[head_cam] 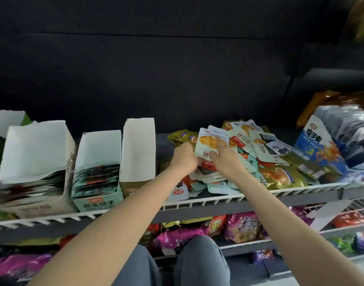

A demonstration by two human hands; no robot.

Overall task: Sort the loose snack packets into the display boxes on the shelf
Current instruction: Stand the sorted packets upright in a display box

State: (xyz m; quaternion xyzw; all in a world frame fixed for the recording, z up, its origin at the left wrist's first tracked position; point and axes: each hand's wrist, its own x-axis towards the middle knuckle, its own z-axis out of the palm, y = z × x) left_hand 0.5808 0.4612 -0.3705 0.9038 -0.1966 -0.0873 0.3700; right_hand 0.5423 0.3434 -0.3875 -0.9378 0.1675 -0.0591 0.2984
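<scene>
- Grey-trousered knees (199, 263) sit lowest, under both forearms.
- Left hand (184, 156) and right hand (223, 155) both pinch white packets (208, 145) above the loose packet pile (249, 162) on the shelf (197, 205).
- Display boxes (98, 162) stand left.

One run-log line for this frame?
phase: picking | left hand: grips white packet | right hand: holds same packet | loose pile: on shelf | gold box: looks empty
</scene>
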